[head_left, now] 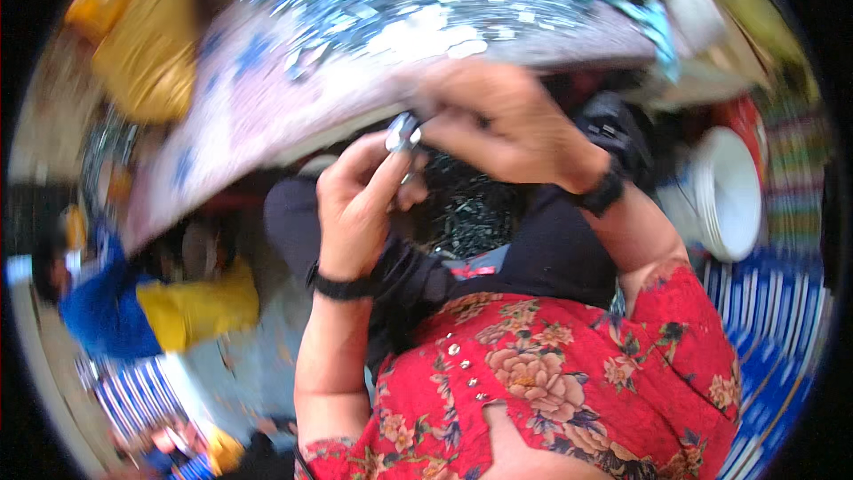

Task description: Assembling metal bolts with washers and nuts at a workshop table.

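Note:
My left hand (pixel 360 191) is closed, pinching a small shiny silver metal piece (pixel 403 133) between thumb and fingers. Beside it, my right hand (pixel 511 124) is blurred by motion. Its fingers are bent together close to the piece; what they grip is too smeared to make out. Just beyond both hands, a heap of small shiny flat pieces (pixel 426 9) covers the far part of a pale pinkish table (pixel 258 116). Below the hands, between my knees, lies a mass of dark glinting bits (pixel 475 209). Black bands circle both wrists.
A white bucket (pixel 733 196) stands at the right. A yellow bag (pixel 147 53) is at the far left. At the left, another person in blue and yellow (pixel 160 311) sits nearby. Blue-and-white striped matting (pixel 764 320) lies at the right.

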Tool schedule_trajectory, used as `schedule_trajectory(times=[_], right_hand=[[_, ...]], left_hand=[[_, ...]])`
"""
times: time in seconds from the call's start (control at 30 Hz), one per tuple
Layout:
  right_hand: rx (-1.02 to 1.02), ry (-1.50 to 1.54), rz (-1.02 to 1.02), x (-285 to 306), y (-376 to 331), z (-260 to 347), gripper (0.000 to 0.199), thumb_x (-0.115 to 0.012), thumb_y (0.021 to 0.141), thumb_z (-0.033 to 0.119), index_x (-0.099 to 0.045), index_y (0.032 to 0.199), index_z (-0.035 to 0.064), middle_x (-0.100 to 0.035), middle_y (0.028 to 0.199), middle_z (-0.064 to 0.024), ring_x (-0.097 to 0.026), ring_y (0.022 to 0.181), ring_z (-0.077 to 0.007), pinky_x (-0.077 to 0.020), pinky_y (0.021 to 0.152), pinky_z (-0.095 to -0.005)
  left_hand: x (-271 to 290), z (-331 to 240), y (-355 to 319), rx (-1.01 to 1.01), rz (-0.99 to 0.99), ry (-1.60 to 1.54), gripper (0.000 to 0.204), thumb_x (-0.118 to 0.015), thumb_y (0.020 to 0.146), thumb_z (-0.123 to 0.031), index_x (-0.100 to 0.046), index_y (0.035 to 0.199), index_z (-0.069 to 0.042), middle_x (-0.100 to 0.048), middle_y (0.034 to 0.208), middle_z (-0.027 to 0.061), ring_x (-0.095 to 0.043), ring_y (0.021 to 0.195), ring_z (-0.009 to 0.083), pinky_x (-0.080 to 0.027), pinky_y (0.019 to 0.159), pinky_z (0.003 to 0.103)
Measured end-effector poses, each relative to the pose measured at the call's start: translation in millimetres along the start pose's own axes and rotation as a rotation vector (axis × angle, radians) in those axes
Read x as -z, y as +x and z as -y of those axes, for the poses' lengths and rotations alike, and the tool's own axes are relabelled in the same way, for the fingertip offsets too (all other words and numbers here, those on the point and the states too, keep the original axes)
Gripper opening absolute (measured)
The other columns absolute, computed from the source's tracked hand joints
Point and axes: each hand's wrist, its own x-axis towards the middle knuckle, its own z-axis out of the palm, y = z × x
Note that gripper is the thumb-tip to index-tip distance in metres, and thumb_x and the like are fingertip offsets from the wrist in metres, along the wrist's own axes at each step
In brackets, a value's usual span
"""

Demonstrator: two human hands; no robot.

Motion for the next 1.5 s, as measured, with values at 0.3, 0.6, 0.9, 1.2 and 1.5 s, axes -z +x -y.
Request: schedule_trajectory(times=[0.3, 0.6, 0.9, 1.2, 1.5], right_hand=[[0.067, 0.138, 0.095, -3.5, -84.7, -47.5, 0.022, -0.053, 0.076, 0.021, -0.053, 0.07, -0.0009, -0.056, 0.073, -0.0175, -0.056, 0.07, -0.0333, -0.0446, 0.063, -0.0381], [-0.395, -0.059, -0.197, 8.2, -129.9, -24.9, 0.035, -0.055, 0.077, 0.033, -0.054, 0.077, -0.0019, -0.055, 0.057, -0.0173, -0.056, 0.057, -0.0371, -0.0446, 0.051, -0.0419], [-0.686, -0.22, 0.088, 32.1, -151.5, -11.0, 0.034, -0.06, 0.069, 0.028, -0.053, 0.08, -0.0037, -0.056, 0.073, -0.0212, -0.056, 0.071, -0.0339, -0.0443, 0.06, -0.0416], [-0.741, -0.266, 0.107, 37.1, -156.5, 8.2, 0.026, -0.058, 0.072, 0.022, -0.054, 0.08, -0.0021, -0.057, 0.076, -0.0187, -0.057, 0.073, -0.0329, -0.0444, 0.064, -0.041], [-0.58, -0.344, -0.027, 14.8, -156.3, 7.0, 0.026, -0.058, 0.074, 0.024, -0.049, 0.08, -0.0002, -0.055, 0.061, -0.0165, -0.055, 0.062, -0.036, -0.0438, 0.055, -0.0415]], left_hand=[[-17.4, 60.5, 1.9, 0.214, 0.372, 0.104, 0.013, -0.049, 0.086, -0.013, -0.051, 0.092, -0.001, -0.053, 0.078, 0.0016, -0.047, 0.062, 0.0067, -0.037, 0.05, 0.018], [-51.0, 69.9, 14.8, 0.145, 0.511, 0.343, 0.019, -0.052, 0.086, -0.016, -0.055, 0.096, 0.0, -0.055, 0.075, 0.0015, -0.046, 0.058, 0.0064, -0.034, 0.05, 0.018], [-56.4, 88.9, 32.4, 0.182, 0.722, 0.369, 0.022, -0.058, 0.082, -0.022, -0.054, 0.091, -0.001, -0.053, 0.066, 0.0009, -0.045, 0.052, 0.0069, -0.032, 0.046, 0.018], [-90.3, 65.8, 22.2, 0.384, 0.746, 0.272, 0.017, -0.055, 0.081, -0.007, -0.055, 0.094, 0.004, -0.056, 0.075, 0.0028, -0.047, 0.062, 0.0095, -0.037, 0.055, 0.02], [-72.2, 77.5, 14.1, 0.321, 0.728, 0.241, 0.015, -0.055, 0.083, -0.014, -0.054, 0.088, 0.0, -0.054, 0.069, 0.0031, -0.047, 0.055, 0.0093, -0.037, 0.051, 0.02]])
